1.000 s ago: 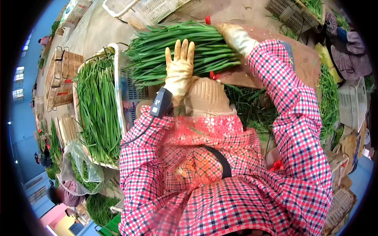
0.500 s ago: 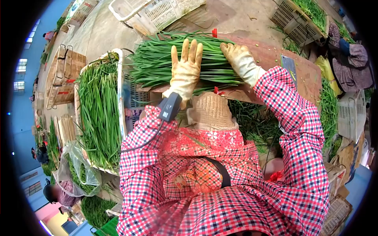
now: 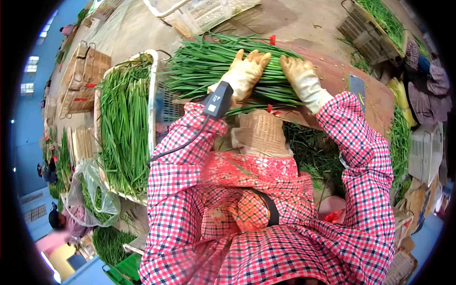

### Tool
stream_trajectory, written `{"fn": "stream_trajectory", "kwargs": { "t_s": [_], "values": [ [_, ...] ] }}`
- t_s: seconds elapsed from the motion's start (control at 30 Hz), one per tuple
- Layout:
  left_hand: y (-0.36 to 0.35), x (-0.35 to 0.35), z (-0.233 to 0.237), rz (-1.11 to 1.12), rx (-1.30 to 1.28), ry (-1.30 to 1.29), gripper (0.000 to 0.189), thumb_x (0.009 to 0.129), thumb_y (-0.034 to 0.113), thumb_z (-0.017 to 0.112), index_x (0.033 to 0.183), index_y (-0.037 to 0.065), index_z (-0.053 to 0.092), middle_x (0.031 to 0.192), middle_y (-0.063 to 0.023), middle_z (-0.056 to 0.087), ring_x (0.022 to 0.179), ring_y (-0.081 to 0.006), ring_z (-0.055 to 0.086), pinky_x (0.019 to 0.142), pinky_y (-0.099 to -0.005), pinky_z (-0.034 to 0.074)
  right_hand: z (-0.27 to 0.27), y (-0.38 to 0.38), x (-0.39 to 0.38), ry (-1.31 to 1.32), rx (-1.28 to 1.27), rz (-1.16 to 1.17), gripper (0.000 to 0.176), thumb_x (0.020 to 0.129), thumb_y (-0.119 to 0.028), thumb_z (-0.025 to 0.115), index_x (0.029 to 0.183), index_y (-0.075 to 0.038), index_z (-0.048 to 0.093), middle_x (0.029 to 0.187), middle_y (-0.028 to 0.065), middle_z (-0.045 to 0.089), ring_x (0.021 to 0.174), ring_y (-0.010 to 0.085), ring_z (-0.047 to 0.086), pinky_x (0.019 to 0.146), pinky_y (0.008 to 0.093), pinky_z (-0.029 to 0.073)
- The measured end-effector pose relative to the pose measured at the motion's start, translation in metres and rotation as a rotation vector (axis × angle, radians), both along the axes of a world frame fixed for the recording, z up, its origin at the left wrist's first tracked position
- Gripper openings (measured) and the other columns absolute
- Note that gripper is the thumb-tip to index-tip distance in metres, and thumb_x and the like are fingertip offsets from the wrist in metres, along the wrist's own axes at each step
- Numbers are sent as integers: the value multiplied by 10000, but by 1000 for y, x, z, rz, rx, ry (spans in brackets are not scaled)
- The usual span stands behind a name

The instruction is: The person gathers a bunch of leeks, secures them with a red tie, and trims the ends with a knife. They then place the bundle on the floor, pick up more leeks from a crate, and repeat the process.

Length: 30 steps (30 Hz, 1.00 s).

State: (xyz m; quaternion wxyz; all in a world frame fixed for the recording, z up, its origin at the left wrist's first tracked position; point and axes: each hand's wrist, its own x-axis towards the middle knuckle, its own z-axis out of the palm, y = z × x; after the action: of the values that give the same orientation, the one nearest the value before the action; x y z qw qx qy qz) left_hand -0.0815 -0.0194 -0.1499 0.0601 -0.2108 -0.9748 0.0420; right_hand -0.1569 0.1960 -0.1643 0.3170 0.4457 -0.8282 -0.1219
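Observation:
A thick bundle of long green stalks (image 3: pixel 204 64) lies across a reddish wooden board (image 3: pixel 327 61). My left hand (image 3: pixel 244 76), in a stained cream glove, rests on top of the bundle with its fingers extended toward the stalks' right part. At the right end of the bundle, my right hand (image 3: pixel 304 78), gloved the same way, lies over the stalks with its fingers spread a little. A red tie (image 3: pixel 272 40) shows at the bundle's far edge and another (image 3: pixel 270 108) at its near edge. A small dark device is strapped at my left wrist.
A white crate full of green stalks (image 3: pixel 124 123) stands at the left. A flat grey metal piece (image 3: pixel 356 89) lies on the board's right part. Behind are a pale crate (image 3: pixel 209 16) and a filled crate (image 3: pixel 373 40). People sit at the far right and lower left.
My left hand has moved right along the bundle, closer to my right hand, and has tilted rightward. The whole view has shifted slightly.

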Motion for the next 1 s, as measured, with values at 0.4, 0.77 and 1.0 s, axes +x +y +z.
{"fn": "stream_trajectory", "kwargs": {
  "t_s": [0.4,0.77,1.0],
  "values": [
    [27,8,27,146,-11,-152,832,730,4,628,1491,19,291,1388,-129,489,1293,-285,460,1102,-506,343,127,17,-1,-1053,-400,-283,498,955,-369,597,1355,-79,532,1269,187,621,1156,325,612,953,377,517],
    [59,8,-6,126,158,143,491,906,197,508,1372,81,402,1190,-52,452,864,-209,527,737,-396,456,-25,-42,-69,-1070,-466,-280,690,987,-598,341,1042,-18,711,989,262,688,954,421,661,828,496,504],
    [14,5,-16,6,286,102,654,892,367,511,1470,133,315,1461,-7,252,837,-178,412,671,-337,377,-22,-56,-39,-947,-283,-195,391,1000,-342,427,914,-82,707,816,185,691,745,314,679,627,449,526]
  ]
}}
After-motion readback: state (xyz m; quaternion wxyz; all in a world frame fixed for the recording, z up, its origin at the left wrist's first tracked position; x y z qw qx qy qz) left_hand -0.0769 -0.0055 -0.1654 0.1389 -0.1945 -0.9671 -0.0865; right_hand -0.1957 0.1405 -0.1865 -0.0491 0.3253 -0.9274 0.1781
